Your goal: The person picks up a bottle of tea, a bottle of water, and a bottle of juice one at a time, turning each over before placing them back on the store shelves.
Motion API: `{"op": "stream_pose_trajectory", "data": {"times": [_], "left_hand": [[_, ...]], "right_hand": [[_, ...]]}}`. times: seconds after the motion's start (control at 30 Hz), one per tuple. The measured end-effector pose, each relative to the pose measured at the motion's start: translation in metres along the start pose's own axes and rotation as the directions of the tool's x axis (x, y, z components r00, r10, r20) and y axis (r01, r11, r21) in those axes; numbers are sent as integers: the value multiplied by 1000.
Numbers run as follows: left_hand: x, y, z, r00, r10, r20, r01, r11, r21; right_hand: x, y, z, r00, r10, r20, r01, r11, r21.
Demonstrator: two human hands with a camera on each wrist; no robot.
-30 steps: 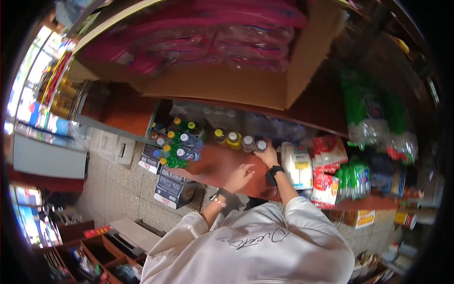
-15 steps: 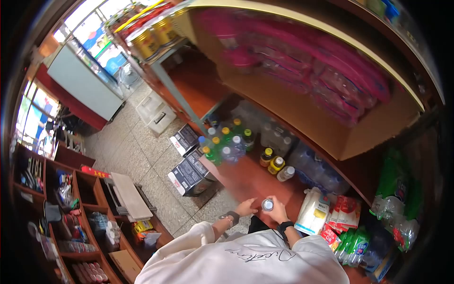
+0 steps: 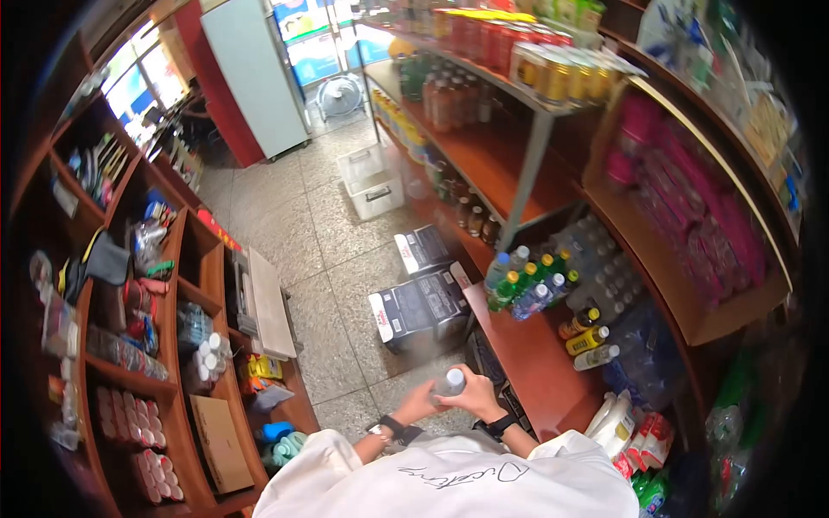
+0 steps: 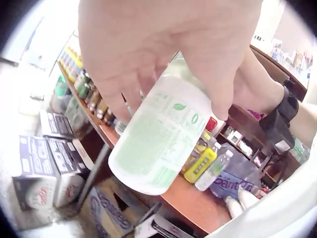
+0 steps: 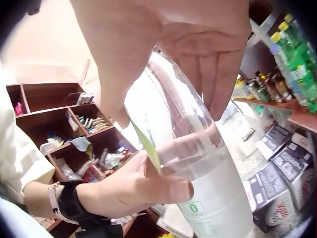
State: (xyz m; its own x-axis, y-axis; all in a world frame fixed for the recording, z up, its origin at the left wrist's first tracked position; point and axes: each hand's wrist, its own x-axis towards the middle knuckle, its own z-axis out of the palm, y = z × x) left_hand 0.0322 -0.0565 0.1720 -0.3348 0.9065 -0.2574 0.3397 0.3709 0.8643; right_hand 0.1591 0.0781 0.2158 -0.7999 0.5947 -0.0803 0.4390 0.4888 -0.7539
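Both hands hold one clear plastic bottle point(image 3: 450, 382) with a pale cap, upright in front of the body. Its white label with green print and a leaf mark faces the left wrist view, where the bottle point(image 4: 161, 136) looks tilted. My left hand point(image 3: 418, 403) grips the middle of the bottle, its thumb across the front in the right wrist view. My right hand point(image 3: 477, 398) curls round the bottle's upper part from the other side. From the right wrist, the palm hides the cap.
On the right, a red-brown shelf board point(image 3: 540, 371) bears a yellow-labelled bottle point(image 3: 587, 340), a clear bottle point(image 3: 596, 357) and a cluster of green and clear bottles point(image 3: 528, 285). Dark cartons point(image 3: 419, 311) stand on the floor ahead. A cubbyhole shelf point(image 3: 186, 332) lines the left side.
My right hand has lifted the bottle off the row on the shelf and brought it towards the body. The left hand has come onto it. The view has turned left towards the aisle.
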Motion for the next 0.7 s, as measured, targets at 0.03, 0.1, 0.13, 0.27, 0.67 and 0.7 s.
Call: {"op": "stream_pose_trajectory", "data": {"times": [0.03,0.1,0.13,0.27,0.67,0.7], "left_hand": [[-13,-8,-22,1000,1,-20,-1,1000,-21],[-43,-27,-58,972,111,-207,-98,993,69],[-59,-30,-75,971,100,-219,-91,995,51],[-101,-65,-132,881,52,-470,6,993,121],[-91,-70,-243,821,14,-571,-19,1000,-2],[-81,-71,-254,849,9,-529,-1,1000,17]], "right_hand": [[7,-24,10,999,-43,14,43,999,33],[16,-75,30,995,-87,48,84,995,56],[21,-102,37,991,-93,97,82,990,116],[37,-169,88,969,-212,128,150,912,381],[107,-232,155,965,-223,137,140,882,450],[118,-229,162,974,-203,105,131,872,472]]}}
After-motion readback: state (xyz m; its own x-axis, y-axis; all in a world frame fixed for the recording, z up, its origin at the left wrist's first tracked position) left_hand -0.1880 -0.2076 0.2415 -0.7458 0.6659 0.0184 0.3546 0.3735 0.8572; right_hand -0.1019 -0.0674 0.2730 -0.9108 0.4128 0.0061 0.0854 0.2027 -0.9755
